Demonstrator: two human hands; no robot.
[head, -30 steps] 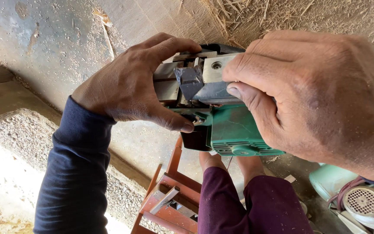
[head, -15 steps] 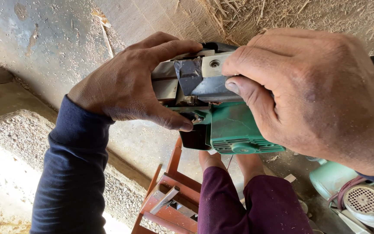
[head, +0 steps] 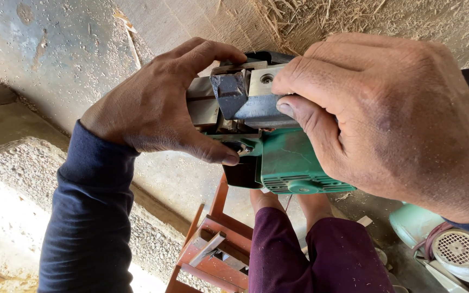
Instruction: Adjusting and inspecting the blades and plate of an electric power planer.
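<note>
I see both hands on green electric planer (head: 294, 163): L hand (head: 158, 106) pinches its metal base, R hand (head: 386, 119) wrapped tight over body.

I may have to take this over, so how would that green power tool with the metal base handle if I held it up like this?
The green power tool probably feels heavy for its size: thick metal plates sit on a solid motor housing. It looks rigid, not floppy. Both the left hand and right hand grip it, which suggests one hand may not steady it. The smooth metal faces could be slippery.
</note>
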